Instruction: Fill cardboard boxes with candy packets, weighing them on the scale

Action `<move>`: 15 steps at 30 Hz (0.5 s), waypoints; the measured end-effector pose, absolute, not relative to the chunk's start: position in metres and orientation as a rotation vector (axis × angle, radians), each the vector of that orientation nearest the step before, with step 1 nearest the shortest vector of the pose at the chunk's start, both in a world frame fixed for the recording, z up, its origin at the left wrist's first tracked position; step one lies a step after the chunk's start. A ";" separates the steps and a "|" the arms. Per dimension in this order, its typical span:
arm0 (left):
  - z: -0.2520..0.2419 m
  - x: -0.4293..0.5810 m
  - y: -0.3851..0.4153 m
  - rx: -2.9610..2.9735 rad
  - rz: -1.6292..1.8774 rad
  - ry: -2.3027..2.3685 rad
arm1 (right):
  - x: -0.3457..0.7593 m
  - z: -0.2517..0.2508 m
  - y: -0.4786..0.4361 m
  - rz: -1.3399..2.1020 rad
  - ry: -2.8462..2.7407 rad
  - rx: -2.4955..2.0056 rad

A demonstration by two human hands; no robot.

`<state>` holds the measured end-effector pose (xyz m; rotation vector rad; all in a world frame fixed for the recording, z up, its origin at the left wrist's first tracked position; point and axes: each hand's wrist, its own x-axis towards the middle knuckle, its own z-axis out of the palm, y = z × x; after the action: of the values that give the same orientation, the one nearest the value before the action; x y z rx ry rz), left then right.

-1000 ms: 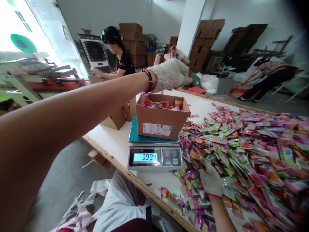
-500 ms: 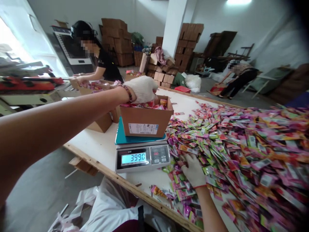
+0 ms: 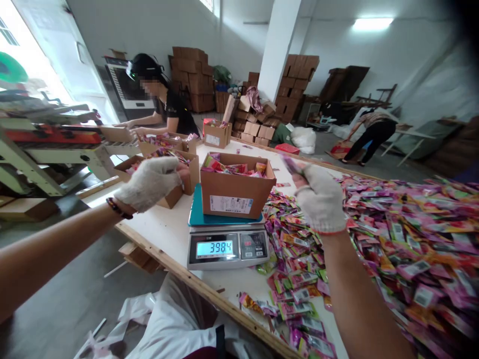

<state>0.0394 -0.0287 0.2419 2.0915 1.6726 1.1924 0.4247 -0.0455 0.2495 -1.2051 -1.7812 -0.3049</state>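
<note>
An open cardboard box [image 3: 237, 192] full of small candy packets sits on the blue plate of a digital scale [image 3: 229, 248], whose display reads 398.4. Left of this box is my left hand [image 3: 151, 183], in a white fingerless glove, its fingers curled together; whatever they may hold is too small to make out. My right hand [image 3: 320, 197], gloved too, is raised to the right of the box and pinches a purple packet [image 3: 290, 163]. Beneath and beyond it spreads a big pile of colourful packets [image 3: 411, 249] on the white table.
More packet-filled boxes [image 3: 190, 172] stand behind my left hand. A person in black [image 3: 175, 112] works at the far left beside a machine [image 3: 48, 144]. Another person [image 3: 374, 129] bends over at the back right. The table's wooden edge [image 3: 209, 294] runs before my lap.
My left hand has left the box top and moved left. My right hand has risen from the pile with a packet. The display went from 399.0 to 398.4.
</note>
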 end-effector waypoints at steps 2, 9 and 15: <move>0.207 0.021 -0.033 2.057 1.090 1.668 | 0.407 0.267 -0.039 -0.383 -1.837 -1.122; 0.073 -0.023 -0.042 1.932 0.513 1.943 | 0.444 0.144 -0.158 -0.067 -1.989 -1.583; 0.029 -0.017 -0.044 1.860 0.400 2.010 | 0.506 0.016 -0.280 0.239 -2.145 -2.024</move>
<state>-0.0165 -0.0443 0.0288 1.8598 2.0096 0.3998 0.5064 -0.2800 0.0162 -2.0243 -2.1447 0.2393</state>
